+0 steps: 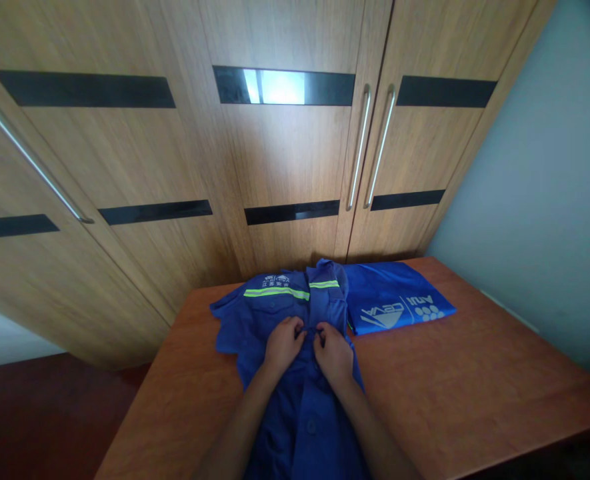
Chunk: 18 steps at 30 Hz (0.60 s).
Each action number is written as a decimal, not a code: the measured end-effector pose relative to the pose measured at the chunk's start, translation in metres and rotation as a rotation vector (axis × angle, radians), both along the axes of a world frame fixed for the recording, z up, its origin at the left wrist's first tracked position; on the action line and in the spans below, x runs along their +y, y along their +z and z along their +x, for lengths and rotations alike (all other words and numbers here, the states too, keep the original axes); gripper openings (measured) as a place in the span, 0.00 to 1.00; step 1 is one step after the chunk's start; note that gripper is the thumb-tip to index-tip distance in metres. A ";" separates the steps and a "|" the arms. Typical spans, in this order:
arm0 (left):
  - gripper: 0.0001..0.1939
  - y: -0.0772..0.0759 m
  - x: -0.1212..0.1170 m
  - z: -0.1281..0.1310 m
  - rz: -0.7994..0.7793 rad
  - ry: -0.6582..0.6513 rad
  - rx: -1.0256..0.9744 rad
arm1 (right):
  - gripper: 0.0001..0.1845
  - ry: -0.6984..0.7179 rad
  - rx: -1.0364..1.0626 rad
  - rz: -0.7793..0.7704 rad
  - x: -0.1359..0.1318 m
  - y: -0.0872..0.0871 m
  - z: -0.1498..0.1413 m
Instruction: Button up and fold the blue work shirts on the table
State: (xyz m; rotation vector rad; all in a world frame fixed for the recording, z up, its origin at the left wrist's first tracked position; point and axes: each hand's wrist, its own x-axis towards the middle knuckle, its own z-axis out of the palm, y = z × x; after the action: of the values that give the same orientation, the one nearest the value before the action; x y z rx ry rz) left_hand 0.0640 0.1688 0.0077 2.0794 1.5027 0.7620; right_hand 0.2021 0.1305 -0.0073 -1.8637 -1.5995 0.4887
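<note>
A dark blue work shirt point(275, 310) with yellow-green reflective strips and white lettering lies on the wooden table point(415, 393), its collar end toward the wardrobe. Both hands meet at its front placket, about mid-chest. My left hand point(283, 345) pinches the cloth on one side of the placket. Close beside it, my right hand point(333, 350) pinches the other side, fingers bent inward. A bit of fabric is raised between the fingertips; whether a button is there I cannot make out. Lower down, a button point(311, 425) shows on the placket between my forearms.
A folded bright blue garment point(395, 297) with grey printed lettering lies right of the shirt, against its edge. Behind the table stands a wooden wardrobe point(285, 153) with long metal handles point(359, 147). A pale wall point(539, 200) borders the table on the right.
</note>
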 end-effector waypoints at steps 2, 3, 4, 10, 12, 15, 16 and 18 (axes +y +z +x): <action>0.05 -0.005 -0.003 -0.002 0.001 0.019 -0.052 | 0.13 -0.012 0.039 0.005 0.000 -0.002 0.001; 0.05 -0.007 -0.004 -0.003 -0.002 0.020 -0.080 | 0.13 -0.016 0.062 0.006 0.000 -0.003 0.002; 0.05 -0.007 -0.004 -0.005 -0.010 0.015 -0.108 | 0.13 -0.016 0.087 0.008 0.001 -0.005 0.003; 0.07 -0.005 -0.002 -0.014 -0.099 -0.027 -0.262 | 0.16 0.006 0.418 0.119 0.004 -0.012 0.010; 0.07 -0.002 -0.003 -0.016 -0.117 -0.025 -0.293 | 0.19 0.014 0.596 0.141 0.006 -0.011 0.011; 0.08 0.001 -0.004 -0.017 -0.155 0.003 -0.382 | 0.21 0.008 0.819 0.108 0.006 -0.006 0.010; 0.08 0.003 -0.005 -0.017 -0.174 0.013 -0.425 | 0.21 0.005 0.878 0.091 0.006 -0.003 0.010; 0.09 0.005 -0.007 -0.017 -0.213 0.015 -0.509 | 0.22 0.009 0.980 0.055 0.003 0.003 0.008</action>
State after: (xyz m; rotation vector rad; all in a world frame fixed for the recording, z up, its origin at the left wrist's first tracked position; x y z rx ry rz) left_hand 0.0470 0.1623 0.0131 1.5660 1.2503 0.9971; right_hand 0.2102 0.1338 -0.0042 -1.2274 -0.9242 1.1252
